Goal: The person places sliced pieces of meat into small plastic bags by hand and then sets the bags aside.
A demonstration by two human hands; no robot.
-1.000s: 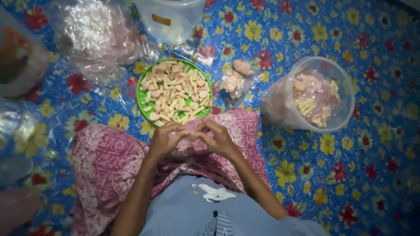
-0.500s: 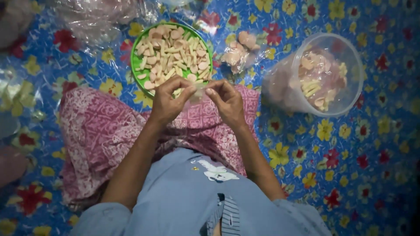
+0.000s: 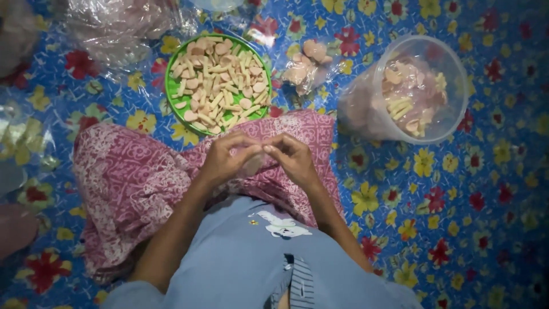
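I am pinching a small clear plastic packet [image 3: 253,163] between the fingertips of my left hand [image 3: 224,160] and right hand [image 3: 294,159] over my pink patterned lap cloth [image 3: 131,177], just below the round green plate [image 3: 171,86] of pale snack pieces, with a clear tub [image 3: 452,74] at right.

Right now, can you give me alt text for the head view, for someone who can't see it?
Two bare hands, left hand and right hand, meet fingertip to fingertip over a pink patterned cloth, pinching a small clear plastic bag. Beyond them on a blue flowered mat are a green plate of pale snack pieces and a clear tub holding more.
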